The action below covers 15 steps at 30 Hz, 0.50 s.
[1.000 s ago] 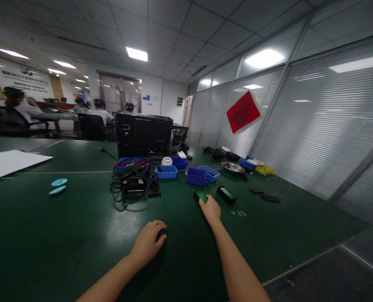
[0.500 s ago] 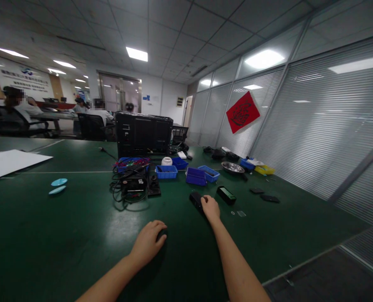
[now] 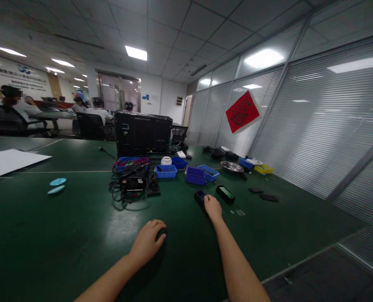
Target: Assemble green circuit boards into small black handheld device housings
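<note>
My right hand [image 3: 213, 207] grips the side of a long black handheld device [image 3: 200, 197] on the green table. Part of the device is hidden behind the fingers, and its upper face has a bluish sheen. Just right of it lies a black box-shaped device with a green panel [image 3: 226, 194]. My left hand [image 3: 148, 240] rests low over the tabletop, its thumb apart from its curved fingers. Only dark table or shadow shows between them. A small white ring [image 3: 232, 212] and a clear square piece [image 3: 241, 213] lie to the right of my right hand.
Beyond my hands stand blue bins [image 3: 166, 171], a purple-blue bin [image 3: 195, 176], a metal bowl [image 3: 232, 167] and a tangle of cables around a black power unit [image 3: 133, 184]. A large black monitor-like case [image 3: 143, 133] rises behind. Light-blue oval pieces [image 3: 58, 181] lie at left.
The black handheld device has shifted a little right and turned, so its bluish upper face shows more. My right hand has moved slightly right with it. My left hand has stayed in place.
</note>
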Available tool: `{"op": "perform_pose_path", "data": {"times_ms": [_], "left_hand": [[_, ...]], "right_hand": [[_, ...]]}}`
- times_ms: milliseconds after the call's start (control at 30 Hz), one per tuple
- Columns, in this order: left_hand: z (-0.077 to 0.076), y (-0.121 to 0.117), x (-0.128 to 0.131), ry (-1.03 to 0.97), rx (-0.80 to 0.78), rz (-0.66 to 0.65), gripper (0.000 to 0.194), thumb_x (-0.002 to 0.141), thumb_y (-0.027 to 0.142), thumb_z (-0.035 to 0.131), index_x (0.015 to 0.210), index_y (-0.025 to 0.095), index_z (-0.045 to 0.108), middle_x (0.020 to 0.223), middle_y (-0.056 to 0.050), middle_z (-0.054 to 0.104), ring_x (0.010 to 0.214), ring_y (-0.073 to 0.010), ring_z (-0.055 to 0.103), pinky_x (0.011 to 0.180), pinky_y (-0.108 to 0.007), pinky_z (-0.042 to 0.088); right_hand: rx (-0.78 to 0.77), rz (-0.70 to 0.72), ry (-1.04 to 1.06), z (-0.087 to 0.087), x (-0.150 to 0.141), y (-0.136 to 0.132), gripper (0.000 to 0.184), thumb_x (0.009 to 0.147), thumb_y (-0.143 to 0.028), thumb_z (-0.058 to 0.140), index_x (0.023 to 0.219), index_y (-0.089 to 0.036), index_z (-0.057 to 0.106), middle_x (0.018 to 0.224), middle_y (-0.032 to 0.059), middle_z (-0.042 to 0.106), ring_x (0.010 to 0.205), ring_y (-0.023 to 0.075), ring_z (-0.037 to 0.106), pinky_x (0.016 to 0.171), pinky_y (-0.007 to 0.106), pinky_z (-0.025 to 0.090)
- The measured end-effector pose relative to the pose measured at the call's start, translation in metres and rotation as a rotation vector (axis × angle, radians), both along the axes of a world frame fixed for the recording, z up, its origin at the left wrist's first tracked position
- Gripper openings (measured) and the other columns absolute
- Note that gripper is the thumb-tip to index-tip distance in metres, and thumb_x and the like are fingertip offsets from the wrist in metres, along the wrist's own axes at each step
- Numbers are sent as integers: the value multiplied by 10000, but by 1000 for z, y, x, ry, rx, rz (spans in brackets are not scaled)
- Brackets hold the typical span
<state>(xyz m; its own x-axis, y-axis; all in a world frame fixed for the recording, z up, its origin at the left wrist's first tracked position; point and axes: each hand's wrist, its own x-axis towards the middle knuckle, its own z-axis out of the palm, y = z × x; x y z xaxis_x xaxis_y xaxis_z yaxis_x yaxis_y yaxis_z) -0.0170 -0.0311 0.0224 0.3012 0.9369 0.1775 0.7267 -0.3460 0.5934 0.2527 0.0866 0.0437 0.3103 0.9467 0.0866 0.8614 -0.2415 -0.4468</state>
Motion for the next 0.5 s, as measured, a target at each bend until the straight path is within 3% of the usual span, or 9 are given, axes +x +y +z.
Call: {"op": "perform_pose_path", "data": {"times_ms": [167, 367, 433, 500], "left_hand": [[0, 1, 0, 2, -1, 0, 289, 763, 254, 465, 1025, 238, 587, 1112, -35, 563, 1026, -178, 491, 939, -322, 343], [-3, 1, -1, -11, 24, -5, 289, 775, 275, 457, 1033, 243, 583, 1105, -33, 562, 1029, -174, 495, 965, -329, 323], [-3, 1, -1, -10, 25, -8, 287, 775, 273, 456, 1030, 238, 585, 1103, -38, 562, 1029, -176, 494, 954, -326, 332], [-2, 0, -1, -6, 23, -10, 288, 772, 268, 461, 1030, 236, 584, 1101, -39, 563, 1029, -177, 492, 952, -325, 335]], "right_hand": [[-6, -3, -23, 0, -3, -3, 546, 762, -538, 421, 1149, -163, 512, 1084, 133, 591, 981, 265, 551, 749, 342, 426], [-17, -44, -13, 7, -6, -9, 418, 702, -432, 525, 1036, -181, 549, 981, 118, 620, 925, 272, 564, 715, 354, 434], [97, -82, 16, 13, -5, -13, 421, 711, -428, 514, 1050, -180, 538, 976, 112, 618, 934, 271, 553, 739, 349, 429], [308, -102, 27, 20, -5, -17, 433, 726, -422, 497, 1076, -168, 518, 1020, 115, 598, 981, 264, 522, 808, 341, 407]]}}
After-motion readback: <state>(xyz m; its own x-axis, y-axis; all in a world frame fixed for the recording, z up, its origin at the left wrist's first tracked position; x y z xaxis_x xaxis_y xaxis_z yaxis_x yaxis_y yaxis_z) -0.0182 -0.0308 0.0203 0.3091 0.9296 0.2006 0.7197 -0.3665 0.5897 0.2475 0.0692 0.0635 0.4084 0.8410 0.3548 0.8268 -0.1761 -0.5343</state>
